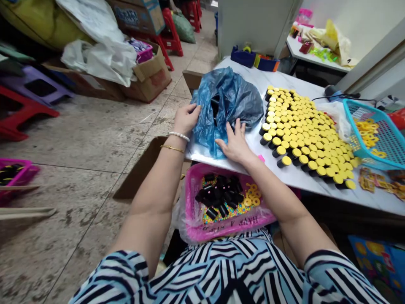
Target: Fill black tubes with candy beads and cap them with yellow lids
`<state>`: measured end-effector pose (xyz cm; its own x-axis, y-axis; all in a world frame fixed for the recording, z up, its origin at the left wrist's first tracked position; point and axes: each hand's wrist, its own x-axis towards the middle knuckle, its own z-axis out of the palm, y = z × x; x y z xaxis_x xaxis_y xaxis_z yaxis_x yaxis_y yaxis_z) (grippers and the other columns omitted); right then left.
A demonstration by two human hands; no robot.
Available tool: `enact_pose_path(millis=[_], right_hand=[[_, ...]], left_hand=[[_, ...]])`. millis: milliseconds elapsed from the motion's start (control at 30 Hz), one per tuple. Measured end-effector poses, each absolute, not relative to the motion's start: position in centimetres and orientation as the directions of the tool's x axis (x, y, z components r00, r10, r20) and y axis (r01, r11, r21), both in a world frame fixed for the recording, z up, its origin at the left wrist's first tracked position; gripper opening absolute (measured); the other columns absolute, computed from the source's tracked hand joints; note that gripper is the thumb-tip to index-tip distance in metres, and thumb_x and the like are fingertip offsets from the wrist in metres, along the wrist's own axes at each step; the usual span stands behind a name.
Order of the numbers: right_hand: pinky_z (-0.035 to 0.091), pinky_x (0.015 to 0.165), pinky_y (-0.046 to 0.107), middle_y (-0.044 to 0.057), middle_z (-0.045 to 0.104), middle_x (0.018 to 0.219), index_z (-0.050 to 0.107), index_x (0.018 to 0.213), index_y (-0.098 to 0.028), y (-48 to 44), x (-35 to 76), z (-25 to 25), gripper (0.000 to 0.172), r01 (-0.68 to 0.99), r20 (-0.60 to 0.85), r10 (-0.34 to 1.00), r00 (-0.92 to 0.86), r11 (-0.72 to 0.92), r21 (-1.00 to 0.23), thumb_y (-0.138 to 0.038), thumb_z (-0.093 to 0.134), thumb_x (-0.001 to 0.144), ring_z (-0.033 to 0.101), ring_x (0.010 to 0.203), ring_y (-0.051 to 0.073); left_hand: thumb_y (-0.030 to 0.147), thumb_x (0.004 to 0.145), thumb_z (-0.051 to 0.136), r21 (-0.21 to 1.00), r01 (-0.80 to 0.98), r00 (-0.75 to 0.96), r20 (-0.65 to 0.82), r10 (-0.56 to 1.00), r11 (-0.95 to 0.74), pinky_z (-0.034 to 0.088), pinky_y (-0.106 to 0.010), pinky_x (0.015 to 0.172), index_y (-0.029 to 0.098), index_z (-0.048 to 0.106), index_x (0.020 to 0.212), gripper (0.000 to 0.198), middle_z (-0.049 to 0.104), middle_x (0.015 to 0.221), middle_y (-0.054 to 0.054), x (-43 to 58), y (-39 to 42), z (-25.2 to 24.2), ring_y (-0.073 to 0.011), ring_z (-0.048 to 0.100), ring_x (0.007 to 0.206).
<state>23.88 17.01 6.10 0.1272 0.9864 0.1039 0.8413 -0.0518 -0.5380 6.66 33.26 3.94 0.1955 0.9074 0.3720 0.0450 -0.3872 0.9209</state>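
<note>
**Fig. 1. Your two hands on a blue plastic bag at the near edge of the table**

Overview: a tiled floor spreads to your left, and a white marble-patterned table runs ahead and to your right. Across the table stands a dense block of black tubes with yellow caps, upright and packed side by side, just to the right of the bag. Farther right sits a teal plastic basket holding yellow rings. Below the table edge, in front of your striped top, a pink plastic basket holds loose black tubes on coloured beads.

Key relation: the bag lies straight ahead of your torso, between your forearms. It is crumpled, with no clean long axis, though its bulk runs roughly away from you. A dark opening faces up at its centre; what lies inside cannot be made out.

Hands: your left hand, on the bag's left side, is partly open, its fingers curved over the plastic; you cannot tell whether they pinch it. Your right hand is open and flat, fingers spread, resting on the bag's near edge. A pearl bracelet and a thin gold bangle circle your left wrist.
</note>
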Motion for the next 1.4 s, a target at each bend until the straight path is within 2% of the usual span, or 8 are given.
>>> enact_pose_path(millis=[267, 400, 500, 633, 867, 1100, 1267, 1400], right_hand=[[0.017, 0.125, 0.074, 0.026, 0.005, 0.176, 0.034, 0.163, -0.013, 17.4, 23.9, 6.7, 0.088, 0.866, 0.218, 0.975, 0.047, 0.069, -0.496, -0.048, 0.071, 0.092, 0.000, 0.163, 0.048], [0.035, 0.123, 0.068, 0.019, 0.023, 0.174, 0.048, 0.156, -0.025, 9.2, 25.9, 6.7, 0.062, 0.867, 0.539, 0.837, -0.096, 0.337, -0.368, -0.041, 0.064, 0.098, 0.028, 0.161, 0.039], [0.053, 0.112, 0.060, 0.014, 0.052, 0.159, 0.058, 0.147, -0.033, 1.9, 27.6, 6.3, 0.054, 0.877, 0.601, 0.780, -0.174, 0.400, -0.266, -0.026, 0.067, 0.095, 0.057, 0.141, 0.035], [0.065, 0.094, 0.047, 0.009, 0.074, 0.129, 0.064, 0.142, -0.036, -4.0, 28.2, 5.8, 0.053, 0.891, 0.565, 0.808, -0.168, 0.370, -0.264, -0.018, 0.068, 0.092, 0.074, 0.111, 0.029], [0.060, 0.096, 0.047, 0.018, 0.059, 0.144, 0.063, 0.141, -0.020, 1.7, 30.1, 6.5, 0.047, 0.989, 0.414, 0.899, 0.144, -0.117, -0.091, -0.043, 0.056, 0.102, 0.065, 0.121, 0.031], [0.058, 0.099, 0.047, 0.011, 0.072, 0.115, 0.071, 0.127, -0.021, 2.0, 29.1, 6.8, 0.030, 0.906, 0.432, 0.900, 0.055, 0.138, -0.401, -0.030, 0.058, 0.101, 0.069, 0.109, 0.026], [0.063, 0.089, 0.038, 0.007, 0.070, 0.123, 0.068, 0.133, -0.028, -3.0, 27.8, 4.2, 0.033, 0.520, 0.093, 0.994, -0.050, 0.105, -0.847, -0.029, 0.062, 0.101, 0.075, 0.100, 0.019], [0.059, 0.093, 0.037, 0.007, 0.072, 0.118, 0.075, 0.122, -0.027, -4.1, 28.7, 1.4, 0.025, 0.542, -0.139, 0.963, -0.231, 0.009, -0.840, -0.030, 0.066, 0.099, 0.072, 0.106, 0.021]], left_hand=[[0.048, 0.089, 0.073, 0.877, 0.267, -0.028, 0.422, 0.906, -0.401, 0.044, -0.053, 0.118, 0.018, 0.079, 0.100, 0.033, 0.077, 0.123, -0.014, 7.3, 31.0, 6.2, -0.0317, 0.063, 0.130], [0.043, 0.102, 0.055, 0.730, 0.269, 0.046, 0.642, 0.765, -0.628, 0.041, -0.049, 0.125, 0.021, 0.067, 0.137, 0.043, 0.053, 0.159, -0.014, 6.6, 20.2, 6.8, -0.0257, 0.051, 0.149], [0.035, 0.103, 0.056, 0.663, 0.197, 0.288, 0.666, 0.689, -0.723, 0.053, -0.046, 0.117, 0.030, 0.069, 0.135, 0.035, 0.067, 0.145, -0.009, 5.0, 10.5, 4.1, -0.0231, 0.062, 0.137], [0.030, 0.099, 0.061, 0.718, 0.310, 0.587, 0.371, 0.720, -0.623, 0.061, -0.050, 0.102, 0.035, 0.074, 0.125, 0.030, 0.076, 0.126, -0.008, 0.3, 1.9, -2.8, -0.0272, 0.072, 0.118], [0.034, 0.103, 0.059, 0.653, 0.504, 0.703, 0.070, 0.708, -0.565, 0.057, -0.051, 0.104, 0.016, 0.074, 0.126, 0.033, 0.071, 0.131, -0.017, -1.0, -1.2, -5.4, -0.0300, 0.069, 0.119], [0.029, 0.103, 0.061, 0.721, 0.461, 0.566, 0.211, 0.797, -0.517, 0.059, -0.036, 0.096, 0.016, 0.070, 0.129, 0.031, 0.072, 0.119, -0.013, -0.6, 0.7, -2.8, -0.0207, 0.070, 0.109], [0.018, 0.102, 0.055, 0.462, 0.436, 0.860, 0.038, 0.508, -0.772, 0.052, -0.033, 0.086, 0.020, 0.073, 0.126, 0.029, 0.068, 0.103, -0.009, 1.8, 1.1, -4.7, -0.0192, 0.065, 0.090], [0.022, 0.103, 0.054, 0.283, 0.468, 0.881, -0.074, 0.468, -0.837, 0.047, -0.037, 0.077, 0.014, 0.078, 0.107, 0.026, 0.064, 0.107, -0.014, 4.1, 2.8, -5.7, -0.0242, 0.062, 0.090]])
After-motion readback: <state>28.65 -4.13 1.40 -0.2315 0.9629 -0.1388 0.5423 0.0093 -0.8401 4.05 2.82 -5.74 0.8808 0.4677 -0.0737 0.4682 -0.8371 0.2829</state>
